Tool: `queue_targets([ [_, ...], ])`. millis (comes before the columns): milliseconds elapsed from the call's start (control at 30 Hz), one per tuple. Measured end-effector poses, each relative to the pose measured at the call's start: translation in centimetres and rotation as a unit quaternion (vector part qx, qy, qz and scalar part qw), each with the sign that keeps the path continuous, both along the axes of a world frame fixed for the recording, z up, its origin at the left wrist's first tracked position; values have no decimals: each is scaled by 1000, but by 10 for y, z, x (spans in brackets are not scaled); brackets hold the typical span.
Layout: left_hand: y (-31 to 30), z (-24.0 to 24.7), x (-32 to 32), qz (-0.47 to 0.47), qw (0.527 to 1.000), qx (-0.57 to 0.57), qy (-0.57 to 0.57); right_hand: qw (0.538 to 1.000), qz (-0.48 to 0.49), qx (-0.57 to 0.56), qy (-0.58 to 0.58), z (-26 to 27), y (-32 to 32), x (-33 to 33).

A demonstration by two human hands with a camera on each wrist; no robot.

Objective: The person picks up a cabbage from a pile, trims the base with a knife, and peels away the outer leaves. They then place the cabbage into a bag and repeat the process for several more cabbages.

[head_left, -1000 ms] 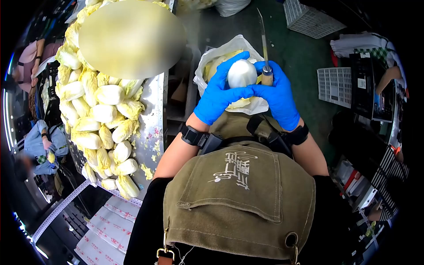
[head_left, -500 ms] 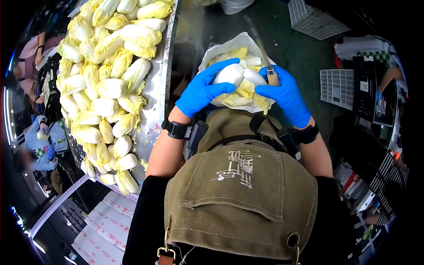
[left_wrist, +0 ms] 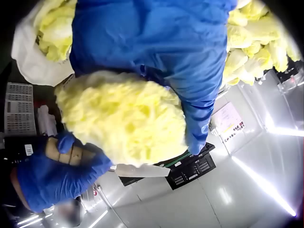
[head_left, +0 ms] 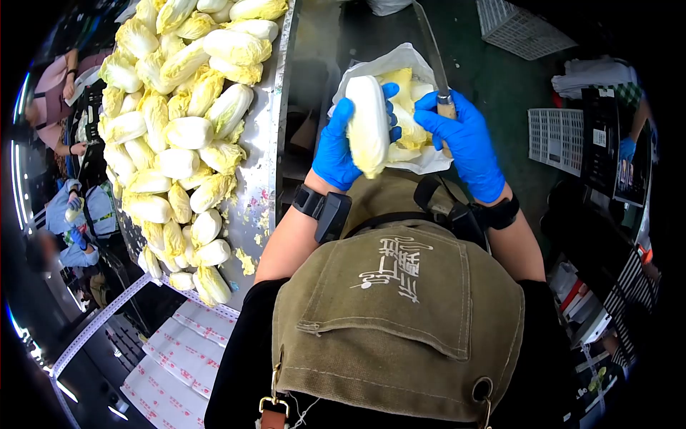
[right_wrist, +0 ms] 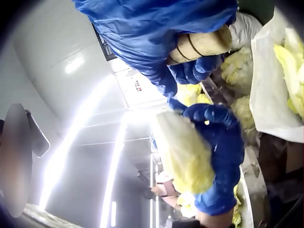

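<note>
Centrally, a blue-gloved left hand (head_left: 334, 154) is clamped round a napa cabbage (head_left: 368, 118), thumb on its left side and fingers on its right. The cabbage sits in that grip, white base pointing away from the person, yellow leafy tip toward the brown apron (head_left: 400, 300). Just to its right and apart from it, the right hand (head_left: 468, 146), also gloved in blue, has its fingers curled round the wooden handle of a knife (head_left: 434, 53), whose blade points forward, away from the body. Beyond and below the hands, a white bag (head_left: 427, 161) holds pale yellow leaves (head_left: 409, 130). Further left, many cabbages (head_left: 189, 134) lie heaped on a metal table (head_left: 259, 154).
</note>
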State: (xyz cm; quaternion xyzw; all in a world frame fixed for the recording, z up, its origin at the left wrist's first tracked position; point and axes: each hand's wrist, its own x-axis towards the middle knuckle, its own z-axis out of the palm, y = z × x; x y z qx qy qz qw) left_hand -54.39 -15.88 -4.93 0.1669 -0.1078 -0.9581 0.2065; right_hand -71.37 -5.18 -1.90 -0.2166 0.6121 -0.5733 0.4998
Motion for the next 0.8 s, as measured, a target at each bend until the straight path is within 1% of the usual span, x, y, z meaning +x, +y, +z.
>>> queue_targets([
  [67,0,-10,-4,-3,999,-17,33,1000,4,-10,-4,6,1,7],
  [167,6,8,-12,19,999,-36,-20,1000,-17,-25,6,9,0,9],
  [200,4,5,-10,-9,1000,-17,20,999,-20,-30,5,7,1,8],
  [300,3,8,-9,-28,999,35,28,999,-18,-27,1,4,6,3],
  [367,8,7,-10,-1,1000,11,-4,1000,-6,-5,-2,7,8,3],
  [400,10,6,-12,12,1000,-1,-20,999,-9,-26,24,7,7,7],
  [467,12,6,-13,8,998,-57,-39,995,-16,-67,77,7,2,18],
  [567,17,12,-21,24,989,-119,-80,992,10,-70,107,6,-5,19],
  [633,19,14,-25,41,976,-177,-123,996,12,-35,75,5,-5,17],
  [667,17,19,-25,45,956,-249,-150,997,21,-21,65,-1,-4,13],
  [767,14,16,-20,11,954,-253,-161,998,59,-2,30,2,-1,8],
  [800,13,12,-17,9,959,-239,-150,997,74,1,18,4,-1,7],
])
